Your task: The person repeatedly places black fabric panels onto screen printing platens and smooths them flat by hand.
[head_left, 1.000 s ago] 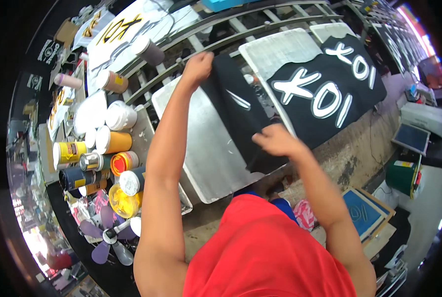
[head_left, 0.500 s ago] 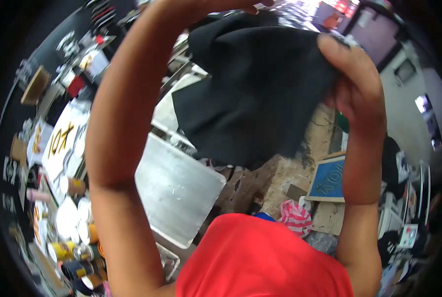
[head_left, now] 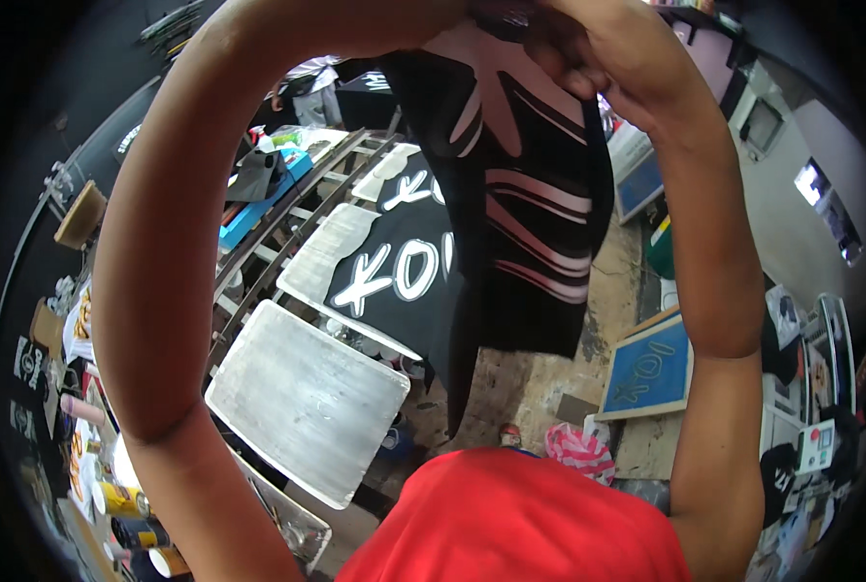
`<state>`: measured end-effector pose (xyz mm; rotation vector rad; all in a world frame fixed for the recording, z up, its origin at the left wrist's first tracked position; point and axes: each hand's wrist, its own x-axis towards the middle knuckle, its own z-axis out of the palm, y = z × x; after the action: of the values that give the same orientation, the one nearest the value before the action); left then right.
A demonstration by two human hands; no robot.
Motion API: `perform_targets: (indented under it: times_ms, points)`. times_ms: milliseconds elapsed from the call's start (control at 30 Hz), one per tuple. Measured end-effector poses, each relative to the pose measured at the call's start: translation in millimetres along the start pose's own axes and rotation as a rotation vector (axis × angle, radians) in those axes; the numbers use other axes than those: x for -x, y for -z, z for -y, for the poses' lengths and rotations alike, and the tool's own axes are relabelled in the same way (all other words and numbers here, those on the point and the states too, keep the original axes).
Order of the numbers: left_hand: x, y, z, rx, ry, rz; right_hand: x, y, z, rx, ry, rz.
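Observation:
High in front of me hangs a black printed fabric piece [head_left: 539,228] with glossy white shapes, its lower corner dangling above the floor. My right hand [head_left: 588,58] is closed on its upper edge with the fingers curled. My left hand [head_left: 442,21] is up at the top of the picture beside the fabric's upper part, its fingers hidden. Behind and left of the hanging piece, another black fabric piece [head_left: 379,257] with white lettering lies flat on a metal board. Nearer to me is a bare silver board [head_left: 307,398].
A blue-meshed printing screen [head_left: 646,373] leans at the right, near a pink striped bag [head_left: 580,451]. Metal rails [head_left: 273,233] run along the boards. Several jars, including a yellow can [head_left: 117,500], crowd the lower left. A control box [head_left: 817,446] stands far right.
The black fabric has gone from showing a plain side to showing its printed side. My right hand has moved up and left, closer to my left. Lettered fabric on the boards has come into view.

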<state>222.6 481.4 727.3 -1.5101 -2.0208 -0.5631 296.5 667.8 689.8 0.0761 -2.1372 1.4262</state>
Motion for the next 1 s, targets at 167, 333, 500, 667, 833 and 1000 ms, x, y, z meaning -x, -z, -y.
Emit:
perform_targets:
  times_ms: [167,333,500,667,833,1000]
  points:
    - [-32,-12,-19,-0.074,-0.084,-0.055,34,45,18,0.104,0.015,-0.014]
    - [-75,-46,-58,-0.434,-0.345,-0.006,56,90,-12,0.394,0.575,-0.212]
    - [-97,-65,-110,-0.405,-0.515,0.145,79,153,-73,-0.049,0.23,0.153]
    - [-107,-74,-158,-0.093,0.108,0.296,92,171,-119,-0.452,0.192,0.396]
    - [-111,-84,-141,-0.145,0.077,0.34,81,192,-161,-0.511,0.048,0.585]
    - [-76,-81,-97,-0.127,0.056,0.17,58,225,-168,-0.352,0.292,0.334]
